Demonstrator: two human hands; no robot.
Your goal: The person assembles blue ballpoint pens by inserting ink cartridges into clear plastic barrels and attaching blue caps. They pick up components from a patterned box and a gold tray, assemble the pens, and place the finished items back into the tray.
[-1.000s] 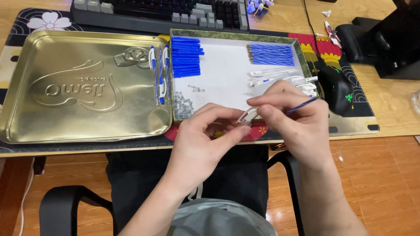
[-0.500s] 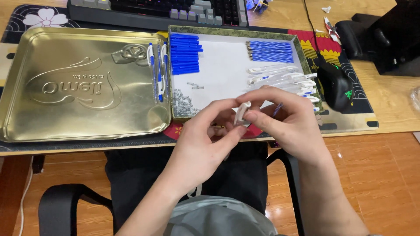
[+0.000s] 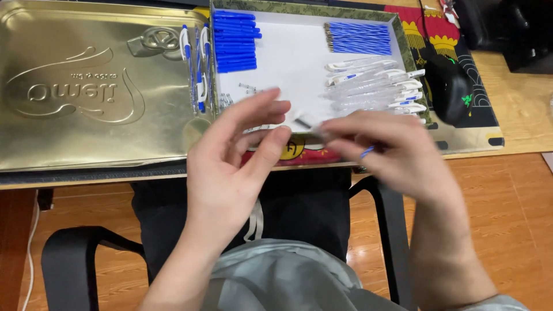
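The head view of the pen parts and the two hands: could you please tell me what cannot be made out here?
- Right hand: motion-blurred; only a blue tip shows below its fingers, so what it grips is unclear.
- Small white piece between the hands: blurred, so its kind is unclear.
- Left hand: fingers spread; contact with that piece cannot be told.
- Tray and gold tin lid: far sides cut off by the top edge.
- Black mouse: dark, details lost.

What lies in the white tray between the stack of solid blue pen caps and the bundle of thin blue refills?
In the head view, only bare white tray floor separates the blue pen caps from the thin blue refills.
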